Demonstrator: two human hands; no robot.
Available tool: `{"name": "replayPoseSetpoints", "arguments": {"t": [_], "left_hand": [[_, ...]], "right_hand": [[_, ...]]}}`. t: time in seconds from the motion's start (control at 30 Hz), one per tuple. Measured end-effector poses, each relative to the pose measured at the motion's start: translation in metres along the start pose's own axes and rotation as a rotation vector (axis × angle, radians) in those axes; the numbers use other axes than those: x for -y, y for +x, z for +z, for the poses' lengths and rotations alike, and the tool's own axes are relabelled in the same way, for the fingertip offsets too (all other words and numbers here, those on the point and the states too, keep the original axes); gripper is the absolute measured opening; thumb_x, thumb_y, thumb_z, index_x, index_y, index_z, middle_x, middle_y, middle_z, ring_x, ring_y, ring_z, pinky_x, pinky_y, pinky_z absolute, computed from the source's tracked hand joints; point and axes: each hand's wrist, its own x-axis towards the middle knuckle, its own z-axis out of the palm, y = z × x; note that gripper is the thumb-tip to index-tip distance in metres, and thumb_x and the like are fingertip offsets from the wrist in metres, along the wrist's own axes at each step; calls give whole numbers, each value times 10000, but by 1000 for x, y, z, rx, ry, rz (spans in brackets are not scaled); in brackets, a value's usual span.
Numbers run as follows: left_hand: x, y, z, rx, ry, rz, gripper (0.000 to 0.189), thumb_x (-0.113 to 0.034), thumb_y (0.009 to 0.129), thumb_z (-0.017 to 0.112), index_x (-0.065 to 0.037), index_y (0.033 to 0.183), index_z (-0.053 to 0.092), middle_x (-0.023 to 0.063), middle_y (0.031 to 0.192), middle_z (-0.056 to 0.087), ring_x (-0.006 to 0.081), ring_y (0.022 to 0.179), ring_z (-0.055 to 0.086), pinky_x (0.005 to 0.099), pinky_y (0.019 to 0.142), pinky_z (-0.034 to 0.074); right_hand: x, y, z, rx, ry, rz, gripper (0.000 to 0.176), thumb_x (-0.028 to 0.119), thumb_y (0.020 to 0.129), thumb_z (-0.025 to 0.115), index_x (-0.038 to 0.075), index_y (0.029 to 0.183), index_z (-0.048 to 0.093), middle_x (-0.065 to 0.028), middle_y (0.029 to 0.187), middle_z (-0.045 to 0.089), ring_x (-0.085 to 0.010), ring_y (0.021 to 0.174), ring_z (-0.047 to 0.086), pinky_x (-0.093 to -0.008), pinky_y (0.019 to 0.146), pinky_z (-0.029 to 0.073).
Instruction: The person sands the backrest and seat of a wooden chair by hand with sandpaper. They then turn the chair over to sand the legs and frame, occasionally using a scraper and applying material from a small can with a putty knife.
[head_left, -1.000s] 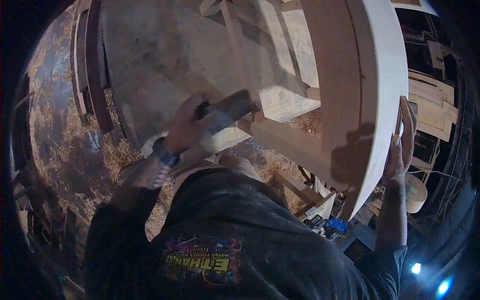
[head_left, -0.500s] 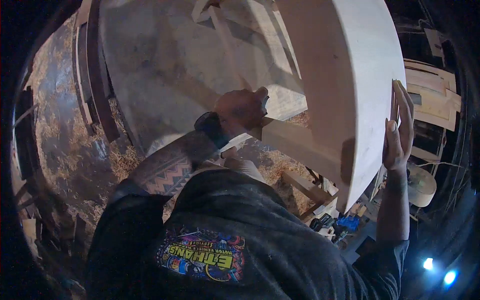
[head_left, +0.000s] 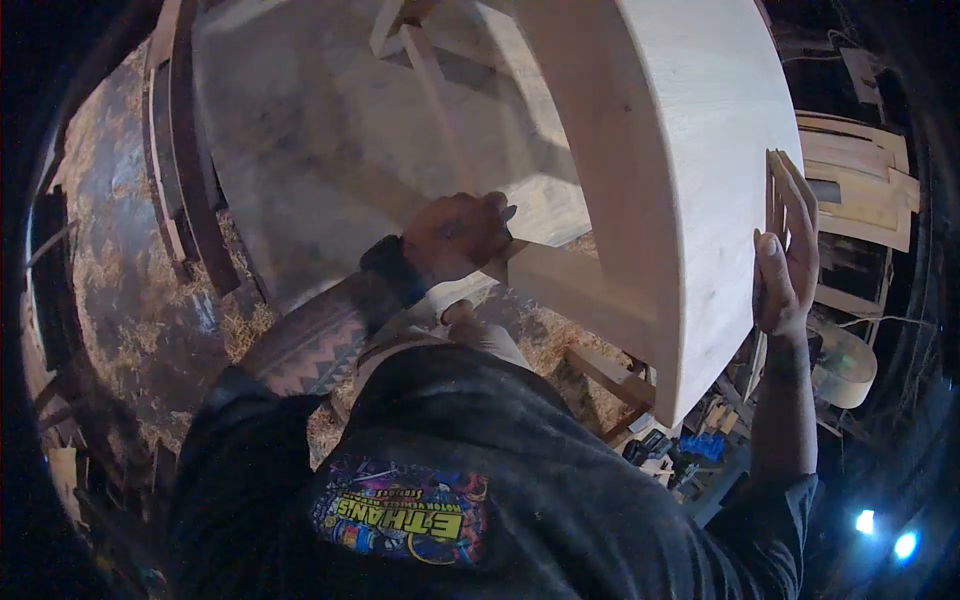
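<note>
1. One printed graphic on the dark T-shirt (head_left: 520,470) faces the camera upside down; its yellow lettering reads "ETHAN'S", with "MOTOR VEHICLE REPAIR" and "SERVICES" in smaller letters. The bright artwork around the words is too small to make out.
2. The pale wooden panel (head_left: 705,190), curved in this wide view, stands between the two hands, directly beside the right fingers and well apart from the left ones.
3. The right hand (head_left: 787,245) is open along the panel's outer edge, its fingers extended and its thumb set apart from them.
4. The left hand (head_left: 455,235) has its fingers curled in, close to the end of a wooden rail (head_left: 580,285) that meets the panel's inner side. A small dark tip shows at the fingers; whether they grip an object cannot be told.
5. A dark wristband (head_left: 392,268) circles the left wrist, above a patterned forearm.
6. Curly wood shavings (head_left: 245,325) lie on the ground, and a bright blue item (head_left: 703,445) sits beyond the panel's lower corner.
</note>
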Motion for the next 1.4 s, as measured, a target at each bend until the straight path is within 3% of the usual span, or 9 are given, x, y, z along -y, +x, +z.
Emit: {"name": "replayPoseSetpoints", "arguments": {"t": [0.17, 0.27, 0.37, 0.47, 0.57, 0.67, 0.97, 1.1, 1.4], "left_hand": [[-5, 22, 5, 109, 317, -15, 393, -410, 960, 683, -30, 1007, 593, 184, 912, 711, 406, 880, 685, 488, 731, 540], [-5, 8, 9, -120, 106, 127, 380, -378, 923, 719, -24, 977, 592, 189, 872, 707, 414, 877, 697, 500, 740, 548], [-22, 11, -14, 168, -26, -147, 370, -341, 894, 741, -8, 949, 590, 216, 839, 699, 428, 856, 705, 519, 734, 551], [-25, 27, 2, 92, 265, -109, 371, -329, 890, 742, 10, 912, 591, 249, 819, 684, 443, 814, 700, 532, 702, 542], [20, 41, 22, 21, -25, 173, 339, -307, 885, 751, -4, 915, 602, 254, 846, 691, 450, 819, 697, 531, 702, 539], [-36, 27, -20, 191, 183, -143, 343, -330, 869, 791, -27, 942, 647, 211, 830, 711, 402, 788, 717, 497, 694, 551], [-115, 0, -31, -360, -376, 486, 249, -133, 779, 908, -40, 934, 737, 85, 902, 750, 258, 821, 740, 379, 706, 575], [-133, 14, -34, -540, -125, 525, 228, -135, 767, 881, -42, 935, 757, 106, 946, 754, 301, 836, 738, 395, 729, 578], [-168, -7, -43, -250, -168, 238, 238, 25, 710, 678, -6, 944, 712, 146, 980, 736, 359, 892, 714, 421, 800, 578]], "right_hand": [[-2, -2, 5, -17, 33, 23, 709, 257, 944, 636, -92, 1519, 411, -247, 1595, 309, -387, 1566, 220, -551, 1292, 111], [-5, -1, 2, -11, 36, 7, 697, 240, 946, 633, -83, 1523, 411, -242, 1597, 309, -382, 1567, 220, -545, 1294, 113], [0, -1, 0, 5, -39, 3, 688, 253, 955, 629, -72, 1523, 417, -234, 1602, 306, -371, 1570, 218, -540, 1295, 113], [0, -2, 2, -2, -19, 34, 709, 289, 948, 637, -71, 1520, 422, -235, 1603, 306, -369, 1570, 218, -541, 1295, 116], [-1, -1, 1, -8, -35, 44, 735, 328, 943, 644, -75, 1517, 423, -236, 1598, 315, -366, 1565, 229, -541, 1295, 123], [-2, 1, 2, -3, -78, 32, 754, 359, 946, 637, -78, 1520, 418, -239, 1589, 330, -364, 1554, 253, -537, 1294, 139], [-1, 0, -3, 61, -154, 11, 671, 232, 983, 574, -95, 1534, 377, -231, 1586, 327, -348, 1562, 237, -515, 1300, 127], [-5, -1, 3, 26, -22, -5, 681, 220, 978, 576, -112, 1533, 362, -228, 1594, 312, -350, 1565, 229, -512, 1302, 126], [-7, -1, 3, 51, 40, -63, 617, 139, 1002, 523, -131, 1530, 351, -233, 1583, 298, -357, 1574, 200, -510, 1303, 127]]}}
